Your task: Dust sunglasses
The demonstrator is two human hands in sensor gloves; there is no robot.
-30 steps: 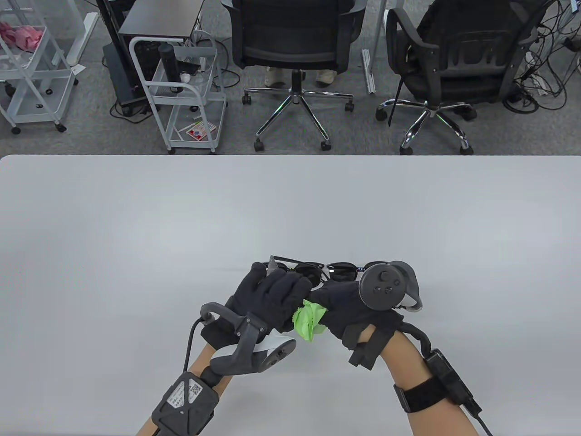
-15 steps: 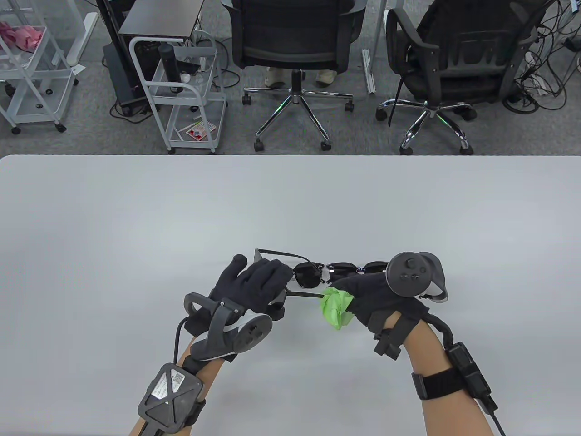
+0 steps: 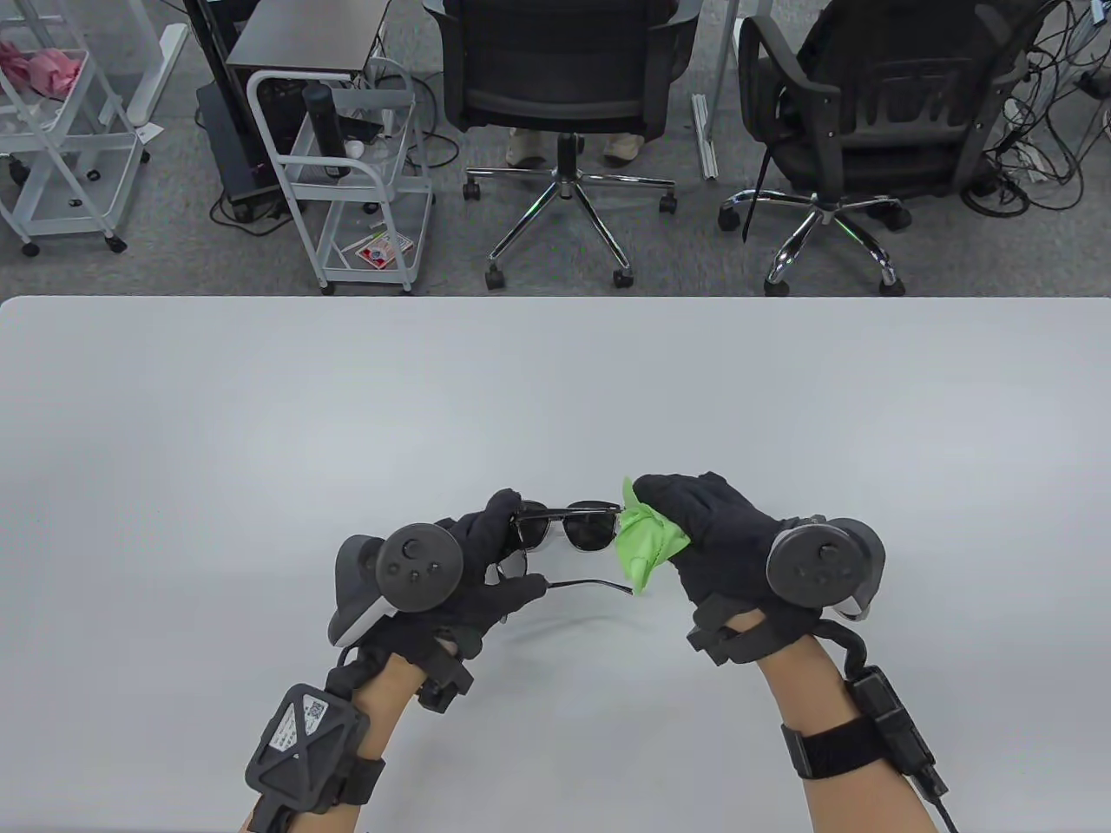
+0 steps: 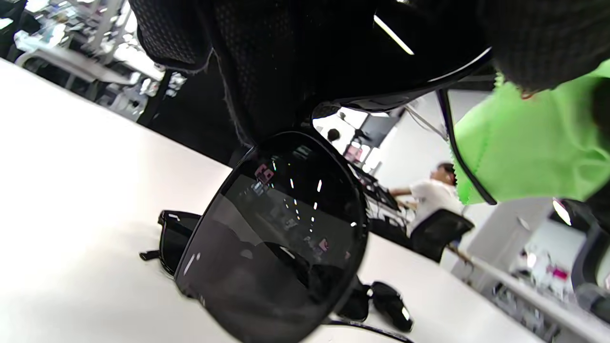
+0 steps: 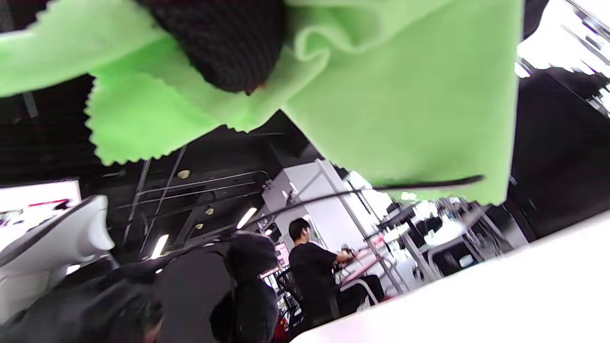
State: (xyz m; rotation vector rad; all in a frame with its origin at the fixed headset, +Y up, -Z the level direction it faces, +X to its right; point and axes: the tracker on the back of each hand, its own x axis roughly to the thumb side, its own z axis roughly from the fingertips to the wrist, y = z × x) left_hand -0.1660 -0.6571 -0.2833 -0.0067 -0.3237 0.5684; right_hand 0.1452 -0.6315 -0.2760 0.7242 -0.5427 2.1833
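Hands are both working just above the near-middle of the worktop [image 3: 260, 416]. Left hand [image 3: 473, 564] is pinching the sunglasses [image 3: 568, 531] at their left end, fingers curled round the frame; its tracker [image 3: 408, 568] is now facing up, where half a second ago it was hanging lower and edge-on with the back of the hand turned up. Right hand [image 3: 725, 538] is gripping the green cloth [image 3: 644, 547] and pressing it against the right side of the frames; the right lens is now hidden under cloth and fingers, whereas before both lenses were showing and the cloth was bunched below the hand, nearer the temple arm. One temple arm is sticking out toward the near edge, its tip reaching the cloth's lower corner. Right hand is sitting further left and further from the near edge than before.

Left wrist view: dark lens [image 4: 281, 238] is filling the centre, cloth [image 4: 529, 143] at upper right. Right wrist view: cloth [image 5: 391, 95] is draped round a gloved fingertip [image 5: 228, 43].
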